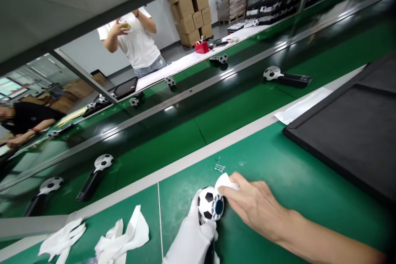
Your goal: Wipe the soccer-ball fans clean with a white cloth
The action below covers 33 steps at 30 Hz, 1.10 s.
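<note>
My left hand (190,235), in a white glove, grips a handheld device with a black-and-white soccer-ball head (208,204) just above the green bench mat (278,173). A blue disc sits at the centre of the ball's face. Most of the device's black handle is hidden by the glove and the frame's lower edge. From the right, my bare right hand (253,204) pinches a white cloth (227,182) against the top of the ball.
Similar ball-headed devices lie on a green conveyor belt (198,128) beyond the bench's white rail (185,161). White gloves (62,239) lie at lower left, and a black tray (346,132) at right. Two co-workers (136,41) (27,121) stand across the belt.
</note>
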Each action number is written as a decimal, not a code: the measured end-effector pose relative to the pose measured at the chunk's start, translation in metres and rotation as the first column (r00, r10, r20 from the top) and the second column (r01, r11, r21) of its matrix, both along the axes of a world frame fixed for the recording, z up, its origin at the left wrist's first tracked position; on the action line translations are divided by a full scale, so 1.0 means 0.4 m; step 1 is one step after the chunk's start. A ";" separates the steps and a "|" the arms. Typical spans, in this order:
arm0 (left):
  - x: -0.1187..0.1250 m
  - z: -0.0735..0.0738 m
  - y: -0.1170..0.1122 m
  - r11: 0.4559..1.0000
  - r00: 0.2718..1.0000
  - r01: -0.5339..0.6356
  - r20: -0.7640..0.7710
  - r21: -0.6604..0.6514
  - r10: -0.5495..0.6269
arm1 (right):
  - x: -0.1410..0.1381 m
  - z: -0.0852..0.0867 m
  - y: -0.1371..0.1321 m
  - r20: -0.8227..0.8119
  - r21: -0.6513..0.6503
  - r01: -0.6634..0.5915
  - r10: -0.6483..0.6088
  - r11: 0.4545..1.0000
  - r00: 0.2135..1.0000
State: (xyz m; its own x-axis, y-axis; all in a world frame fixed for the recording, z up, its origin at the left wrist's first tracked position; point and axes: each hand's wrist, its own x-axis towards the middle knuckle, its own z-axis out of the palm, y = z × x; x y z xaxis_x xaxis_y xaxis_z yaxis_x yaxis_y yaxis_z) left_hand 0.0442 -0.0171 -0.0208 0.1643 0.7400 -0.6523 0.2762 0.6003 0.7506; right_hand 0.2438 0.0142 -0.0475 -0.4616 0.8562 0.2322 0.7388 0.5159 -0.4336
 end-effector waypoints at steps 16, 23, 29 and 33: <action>-0.021 0.004 -0.009 0.982 0.971 -0.124 0.185 -0.143 0.149 | 0.082 0.016 0.049 -0.379 -0.270 0.118 -0.218 0.956 0.899; -0.065 0.017 -0.049 0.951 0.932 -0.293 0.193 -0.094 0.306 | 0.140 -0.017 0.045 -0.325 -0.425 0.288 -0.441 0.858 0.836; -0.045 0.011 -0.064 0.919 0.892 -0.392 0.221 -0.054 0.394 | 0.156 -0.039 0.049 -0.357 -0.345 0.308 -0.427 0.887 0.830; -0.034 0.013 -0.068 0.907 0.871 -0.414 0.258 -0.073 0.418 | 0.153 -0.040 0.049 -0.367 -0.333 0.283 -0.400 0.899 0.840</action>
